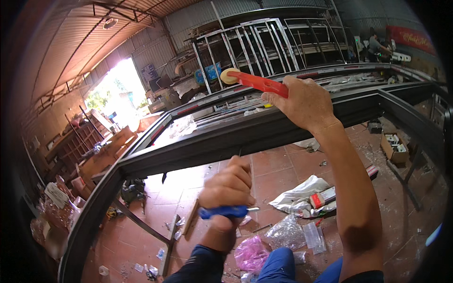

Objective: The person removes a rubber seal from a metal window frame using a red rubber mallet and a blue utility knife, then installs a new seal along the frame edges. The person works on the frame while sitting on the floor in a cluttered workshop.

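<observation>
Head view, right hand (306, 101) gripping red roller tool (255, 81) above dark frame (226, 137), left hand (229, 186) clenching blue-handled tool (224, 212), perhaps a screwdriver.

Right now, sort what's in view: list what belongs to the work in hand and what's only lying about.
In hand:
- red-handled roller tool, held by the right hand
- blue-handled tool, in the left hand
- dark metal frame that both hands work at

Lying about:
- white crumpled bag on the tiled floor
- pink bag
- clear plastic packets
- cardboard box
</observation>
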Demonstrator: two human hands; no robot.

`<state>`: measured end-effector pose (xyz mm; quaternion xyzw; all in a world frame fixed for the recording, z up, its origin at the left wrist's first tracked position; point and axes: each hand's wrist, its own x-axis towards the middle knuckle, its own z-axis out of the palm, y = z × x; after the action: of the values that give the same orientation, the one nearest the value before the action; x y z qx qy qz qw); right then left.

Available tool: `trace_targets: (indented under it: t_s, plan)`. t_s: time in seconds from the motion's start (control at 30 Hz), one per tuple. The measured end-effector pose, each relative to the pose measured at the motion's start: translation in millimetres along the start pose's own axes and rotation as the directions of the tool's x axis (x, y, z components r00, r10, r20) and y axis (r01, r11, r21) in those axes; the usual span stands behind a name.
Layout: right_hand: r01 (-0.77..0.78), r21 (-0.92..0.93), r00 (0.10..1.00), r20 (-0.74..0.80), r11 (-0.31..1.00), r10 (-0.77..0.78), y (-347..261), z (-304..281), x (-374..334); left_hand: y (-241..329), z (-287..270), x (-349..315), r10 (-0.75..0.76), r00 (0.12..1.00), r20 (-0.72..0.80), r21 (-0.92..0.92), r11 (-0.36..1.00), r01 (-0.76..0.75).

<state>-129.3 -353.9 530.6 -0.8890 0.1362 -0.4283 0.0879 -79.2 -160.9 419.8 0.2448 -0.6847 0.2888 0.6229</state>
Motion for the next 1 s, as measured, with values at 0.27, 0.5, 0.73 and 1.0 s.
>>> trace_targets:
  t_s: [0.27, 0.5, 0.73, 1.0]
  plan:
    - [0.005, -0.014, 0.999, 0.034, 1.000, -0.004, -6, 0, -1, 115, -49, 40, -0.171, 0.974, 0.146, 0.804, 0.595, -0.016]
    - [-0.036, -0.006, 0.998, 0.051, 0.999, 0.036, -20, -9, -3, 59, -46, -10, -0.395, 0.899, 0.186, 0.980, 0.134, -0.144]
    - [0.001, -0.029, 1.000, -0.025, 1.000, -0.002, -9, 0, 2, 22, -9, -11, -0.356, 0.885, 0.301, 0.953, 0.128, -0.273]
    - [0.021, 0.009, 1.000, 0.006, 1.000, -0.021, -7, -2, 2, 42, -53, -16, -0.398, 0.844, 0.359, 0.928, 0.059, -0.367]
